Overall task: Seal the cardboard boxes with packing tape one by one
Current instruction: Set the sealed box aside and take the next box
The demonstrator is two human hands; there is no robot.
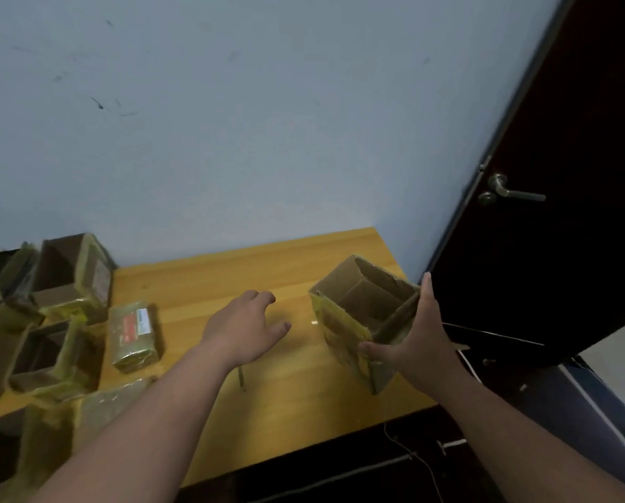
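Two bare forearms fill the bottom of the view, reaching out over a yellow wooden table [285,393]. The right hand [412,339] grasps an open cardboard box [347,321] at the table's right end, thumb on its near taped wall and fingers up along its right side; the box is tilted, mouth open and flaps unsealed. The left hand [244,328] hovers just left of it, fingers loosely spread, gripping nothing.

Judging by the one-handed hold, the box is probably light and empty, its walls thin enough to buckle (the glossy yellowish tape already on it looks slippery), so holding it by two opposite walls near the corners seems safest.

At far left stand more open boxes [60,285]; beside them lies a wrapped flat package [135,334] with a red-and-white label, too blurred to read. No tape roll is visible.
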